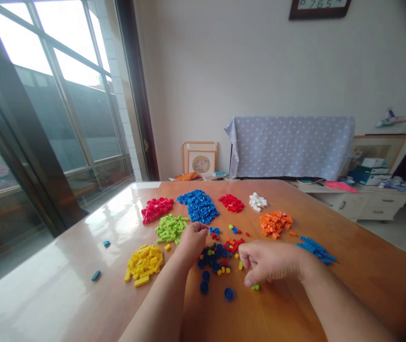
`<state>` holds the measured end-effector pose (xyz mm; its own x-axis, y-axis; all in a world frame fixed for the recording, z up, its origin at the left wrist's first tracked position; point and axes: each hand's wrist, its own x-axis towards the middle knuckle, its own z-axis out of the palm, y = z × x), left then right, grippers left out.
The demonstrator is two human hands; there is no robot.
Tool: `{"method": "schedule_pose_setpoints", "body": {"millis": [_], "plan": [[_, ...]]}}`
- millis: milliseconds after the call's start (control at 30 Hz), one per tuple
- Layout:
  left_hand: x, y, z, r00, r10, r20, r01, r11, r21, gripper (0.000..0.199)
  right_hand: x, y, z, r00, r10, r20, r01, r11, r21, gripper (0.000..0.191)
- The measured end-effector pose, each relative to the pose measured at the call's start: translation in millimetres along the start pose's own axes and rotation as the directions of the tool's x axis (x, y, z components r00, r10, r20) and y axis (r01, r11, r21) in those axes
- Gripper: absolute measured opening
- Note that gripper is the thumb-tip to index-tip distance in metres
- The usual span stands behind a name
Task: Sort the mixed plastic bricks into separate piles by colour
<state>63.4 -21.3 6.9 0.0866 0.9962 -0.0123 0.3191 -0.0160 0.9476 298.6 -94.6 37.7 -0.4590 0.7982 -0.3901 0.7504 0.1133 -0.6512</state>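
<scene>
My left hand (193, 241) is closed in a pinch between the lime green brick pile (170, 229) and the mixed pieces in the middle; whatever its fingers hold is hidden. My right hand (269, 261) hovers at the right edge of the mixed pieces, fingers bent and thumb a little apart, nothing visible between them. A small lime green brick (256, 287) lies just under its thumb. Between the hands are dark blue wheels (216, 267), red bricks (234, 244) and small yellow bricks (223, 270). A single blue wheel (228, 294) lies closer to me.
Sorted piles ring the wooden table (260, 318): yellow bricks (145, 262), pinkish-red bricks (157, 209), blue round pieces (199, 206), red bricks (231, 203), white bricks (257, 202), orange bricks (276, 223) and long blue bricks (316, 250). Two teal pieces (96, 275) lie at left.
</scene>
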Motion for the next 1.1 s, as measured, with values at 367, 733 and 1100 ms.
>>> {"method": "schedule_pose_setpoints", "body": {"millis": [367,733,1100], "plan": [[2,-3,0.6,1.000,0.019,-0.008,-0.019,1.000,0.011,0.019,3,-11,-2,0.996,0.047,-0.071,-0.060,0.980,-0.190,0.032],[0,1,-0.4,0.999,0.052,-0.006,-0.051,0.994,0.093,0.021,7,-2,10,0.994,0.105,-0.010,-0.105,0.991,-0.081,0.028],[6,-6,3.6,0.996,0.093,-0.013,-0.089,0.982,0.165,0.023,25,-6,9,0.902,-0.079,-0.424,-0.021,0.974,-0.225,0.009]]}}
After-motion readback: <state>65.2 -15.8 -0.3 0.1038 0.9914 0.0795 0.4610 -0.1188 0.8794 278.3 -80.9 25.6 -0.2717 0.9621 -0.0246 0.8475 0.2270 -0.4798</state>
